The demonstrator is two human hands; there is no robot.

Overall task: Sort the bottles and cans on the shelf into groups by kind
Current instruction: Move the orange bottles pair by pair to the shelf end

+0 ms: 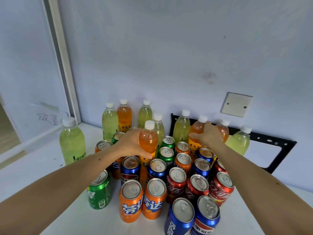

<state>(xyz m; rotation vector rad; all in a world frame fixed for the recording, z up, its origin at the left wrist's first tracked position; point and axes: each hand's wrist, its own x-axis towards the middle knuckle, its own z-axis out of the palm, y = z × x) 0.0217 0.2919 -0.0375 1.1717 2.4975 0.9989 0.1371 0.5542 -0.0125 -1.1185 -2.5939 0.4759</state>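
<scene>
White shelf [42, 167] crowded with drinks: both arms reach forward, left hand [133, 145] fingers clamped around an orange bottle [148, 141], right hand [209, 134] fingers wrapped around another orange bottle [196, 131].

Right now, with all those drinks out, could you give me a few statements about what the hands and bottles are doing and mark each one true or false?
1. The left hand grips an orange bottle standing among the cans. True.
2. The right hand holds a blue can. False: it is on another orange bottle near the wall.
3. All the bottle caps are white. True.
4. The two nearest orange cans lie on their sides. False: they stand upright, side by side.
5. The lone green bottle at far left stands apart from the cluster. True.
</scene>
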